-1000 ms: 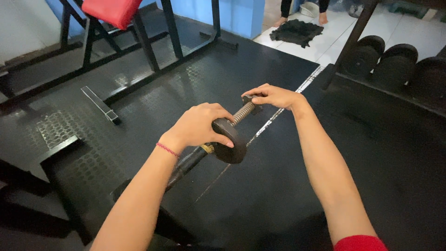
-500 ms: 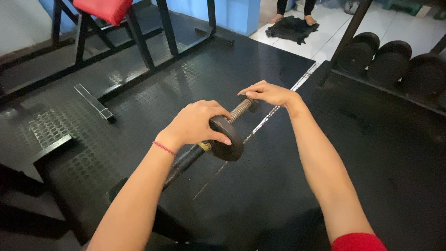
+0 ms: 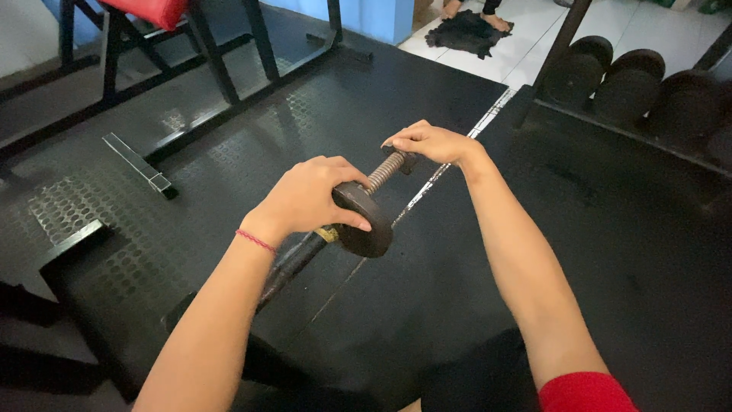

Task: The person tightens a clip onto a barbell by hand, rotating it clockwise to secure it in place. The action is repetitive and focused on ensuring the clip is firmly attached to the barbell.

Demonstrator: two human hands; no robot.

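no packages, labels, signs or screens

Weight plate: black, the one you hold.
Wrist string: red, on your arm.
Floor mat: black with little round bumps.
Bench pad: red.
Your sleeve: red.

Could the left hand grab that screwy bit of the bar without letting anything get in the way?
Probably yes. The left hand rests on the round black weight plate, and the threaded bar end lies bare just past it. Only the right hand, at the far tip, covers part of it.
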